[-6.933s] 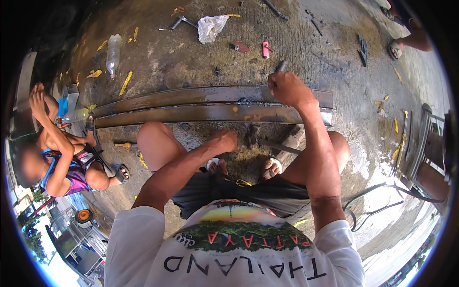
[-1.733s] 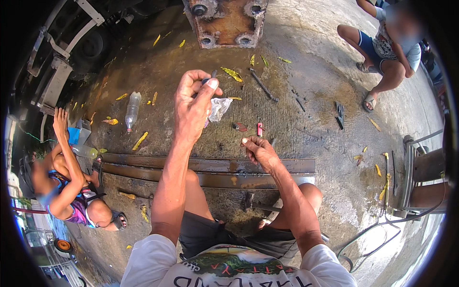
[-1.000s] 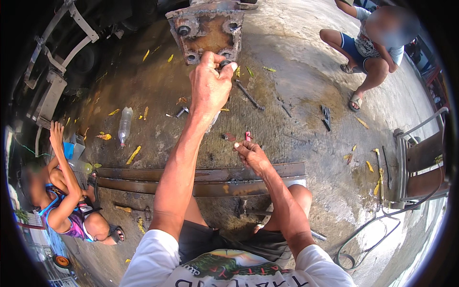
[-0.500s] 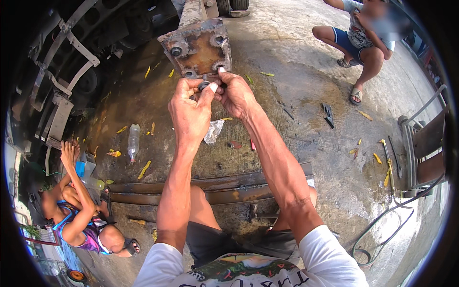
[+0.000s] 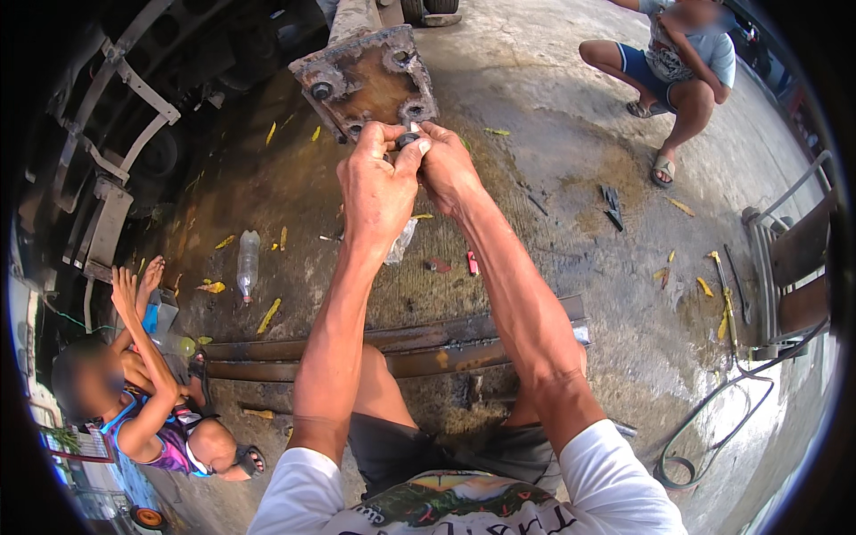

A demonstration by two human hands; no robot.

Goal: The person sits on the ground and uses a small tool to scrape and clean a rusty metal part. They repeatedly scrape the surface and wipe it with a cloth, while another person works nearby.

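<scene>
A rusty steel plate [image 5: 370, 85] with rough holes near its corners stands at the end of a long beam ahead of me. A dark bolt [image 5: 321, 91] sits in its upper left hole. Just below the lower right hole, my left hand [image 5: 382, 183] pinches a bolt [image 5: 407, 140] with a dark round head between thumb and fingers. Close against it is my right hand [image 5: 448, 174], its fingers curled and its thumb up near that hole. What the right fingers grip is hidden.
Long metal bars [image 5: 446, 348] lie across the floor before my knees. A plastic bottle [image 5: 249, 267] lies left. One person [image 5: 160, 392] sits at lower left, another [image 5: 678, 80] squats at upper right. A hose [image 5: 713, 446] and a metal-framed cart [image 5: 794, 267] are at right.
Both hands have moved slightly up and closer together, with the left hand shifting right, bringing the bolt nearer to the plate's lower right hole. The seated person's head has come into view.
</scene>
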